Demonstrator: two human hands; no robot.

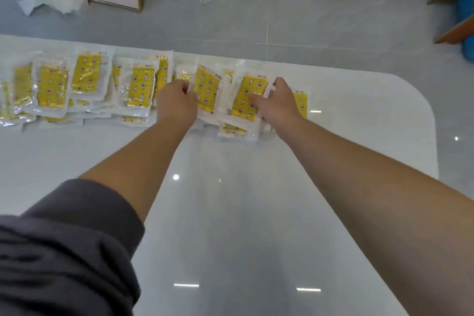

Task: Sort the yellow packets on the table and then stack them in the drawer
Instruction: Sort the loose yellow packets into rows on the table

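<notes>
Yellow packets (pixel 52 87) overlapped in a row along the far edge of the white table (pixel 230 213), stopping short of its rounded right corner. Wide bare tabletop on the near side. Left hand (pixel 177 105) pinching a middle packet (pixel 206 92) by its left edge, fingers curled. Right hand (pixel 279 102) gripping the neighbouring packet (pixel 247 99), thumb on top, fingers round its right edge. Both arms stretched forward, grey sleeve (pixel 64 251) bunched at the left elbow.

Packets (pixel 52 87): clear glossy plastic, yellow shiny inner; table (pixel 230 213) glossy white, smooth; sleeve (pixel 64 251) matt grey cloth.

Glossy white table (pixel 230 213) with rounded corner, overlapping yellow packets (pixel 136 90) spread along its far edge
</notes>
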